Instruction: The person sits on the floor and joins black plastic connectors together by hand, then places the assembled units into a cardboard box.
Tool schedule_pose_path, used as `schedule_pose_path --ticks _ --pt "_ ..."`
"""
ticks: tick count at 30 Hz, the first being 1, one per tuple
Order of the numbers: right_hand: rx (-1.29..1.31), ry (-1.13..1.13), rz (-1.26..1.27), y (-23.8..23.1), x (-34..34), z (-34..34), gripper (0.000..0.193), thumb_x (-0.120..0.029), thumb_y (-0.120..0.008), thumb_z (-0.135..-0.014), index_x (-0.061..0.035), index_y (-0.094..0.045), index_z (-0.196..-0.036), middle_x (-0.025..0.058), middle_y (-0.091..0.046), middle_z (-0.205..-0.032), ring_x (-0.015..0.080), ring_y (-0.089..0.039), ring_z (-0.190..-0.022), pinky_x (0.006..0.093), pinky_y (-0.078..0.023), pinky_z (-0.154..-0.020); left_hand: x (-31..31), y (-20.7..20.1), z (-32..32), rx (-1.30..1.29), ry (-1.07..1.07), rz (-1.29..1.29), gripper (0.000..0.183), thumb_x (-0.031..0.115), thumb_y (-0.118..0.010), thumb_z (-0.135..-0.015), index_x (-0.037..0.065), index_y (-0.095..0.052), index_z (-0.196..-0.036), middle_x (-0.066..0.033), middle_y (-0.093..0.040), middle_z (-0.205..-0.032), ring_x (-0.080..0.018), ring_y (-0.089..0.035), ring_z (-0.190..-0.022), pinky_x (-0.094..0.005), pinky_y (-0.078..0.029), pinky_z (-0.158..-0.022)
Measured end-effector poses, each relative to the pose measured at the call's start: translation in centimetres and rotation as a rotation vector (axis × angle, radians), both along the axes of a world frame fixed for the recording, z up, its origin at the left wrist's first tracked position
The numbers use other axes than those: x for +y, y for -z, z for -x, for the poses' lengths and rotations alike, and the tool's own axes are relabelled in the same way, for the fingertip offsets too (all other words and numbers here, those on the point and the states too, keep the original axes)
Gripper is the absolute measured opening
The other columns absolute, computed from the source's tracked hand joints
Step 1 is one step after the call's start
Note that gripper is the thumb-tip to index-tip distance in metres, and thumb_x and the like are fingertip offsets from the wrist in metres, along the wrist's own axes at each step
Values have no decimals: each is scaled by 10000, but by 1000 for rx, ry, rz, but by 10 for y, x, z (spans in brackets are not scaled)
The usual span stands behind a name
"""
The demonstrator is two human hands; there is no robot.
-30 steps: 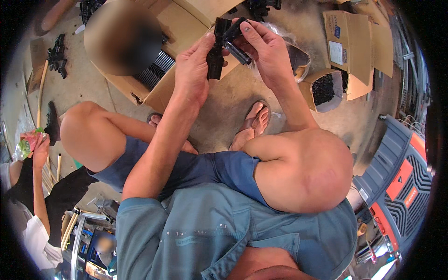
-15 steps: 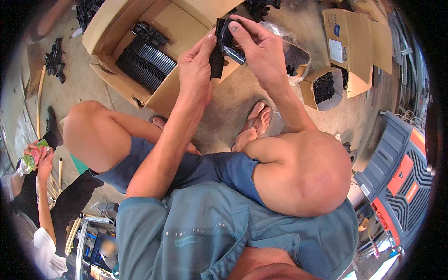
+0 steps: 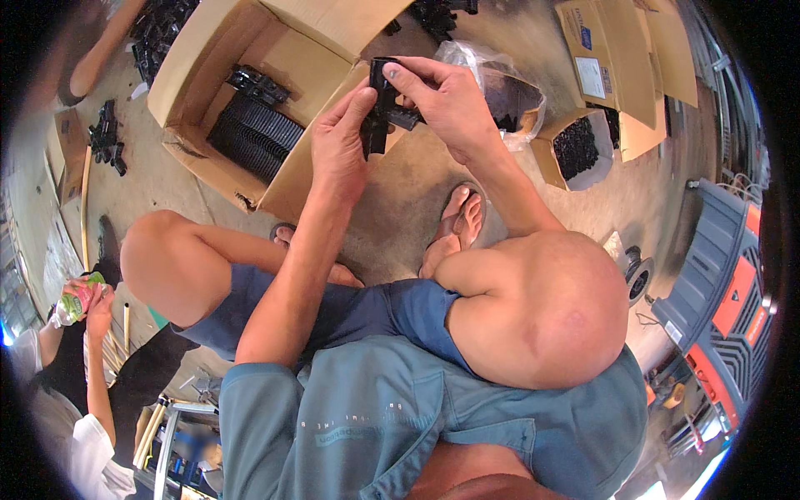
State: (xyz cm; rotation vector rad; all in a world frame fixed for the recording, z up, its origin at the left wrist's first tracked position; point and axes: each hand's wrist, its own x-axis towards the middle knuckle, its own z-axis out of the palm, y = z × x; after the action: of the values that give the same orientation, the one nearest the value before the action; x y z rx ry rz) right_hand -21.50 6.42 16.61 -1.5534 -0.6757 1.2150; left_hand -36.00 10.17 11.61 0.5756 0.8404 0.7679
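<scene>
Both hands are raised over the near right edge of the open cardboard box, gripping a black plastic part (image 3: 377, 125) between them. My left hand (image 3: 340, 137) pinches its left side with thumb and fingers. On the upper right side, my right hand (image 3: 450, 104) has its thumb pressed against the part, and a black piece juts out beneath its fingers. Whether this is one part or two pieces joined, I cannot tell. Inside the cardboard box (image 3: 204, 177) lies a neat row of ribbed black parts (image 3: 257, 137), with looser black parts (image 3: 258, 83) beyond.
To the right stand a box with a clear plastic bag (image 3: 533, 104) and a carton of small black pieces (image 3: 577, 154). A grey-and-orange case (image 3: 708, 275) is at far right. Black parts (image 3: 106, 137) lie on the left floor. At lower left, another person's hands hold a bottle (image 3: 79, 298).
My hands have come slightly lower and left with the black part. The black piece under my right hand has turned and now sits against the part's lower right side.
</scene>
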Motion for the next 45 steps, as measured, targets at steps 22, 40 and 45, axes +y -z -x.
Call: schedule_pose_path --ticks 22,40,45 --pt "-428 83 -158 24 -35 -24 383 -331 -748 -858 -3 -738 -1057 180 -735 -940 273 -723 -842 369 -572 -772 -22 -6 -16 205 64 -100 294 166 -628 -1012 -18 -673 -1236 -82 -725 -1113 -144 -691 -970 -271 -564 -811" --pt "-501 121 -193 31 -59 -41 446 -319 -735 -864 30 -709 -1139 189 -732 -974 296 -723 -867 359 -569 -792 -34 -23 -34 407 159 -286 310 129 -644 -1001 -45 -667 -1257 -90 -727 -1118 -113 -675 -956 -248 -540 -859" --pt "-394 102 -177 36 -65 -52 456 -288 -754 -883 43 -689 -1191 165 -757 -975 167 -723 -857 316 -580 -788 -34 -25 -43 313 185 -126 334 156 -653 -996 -39 -661 -1268 -75 -725 -1099 -115 -676 -942 -251 -544 -818"
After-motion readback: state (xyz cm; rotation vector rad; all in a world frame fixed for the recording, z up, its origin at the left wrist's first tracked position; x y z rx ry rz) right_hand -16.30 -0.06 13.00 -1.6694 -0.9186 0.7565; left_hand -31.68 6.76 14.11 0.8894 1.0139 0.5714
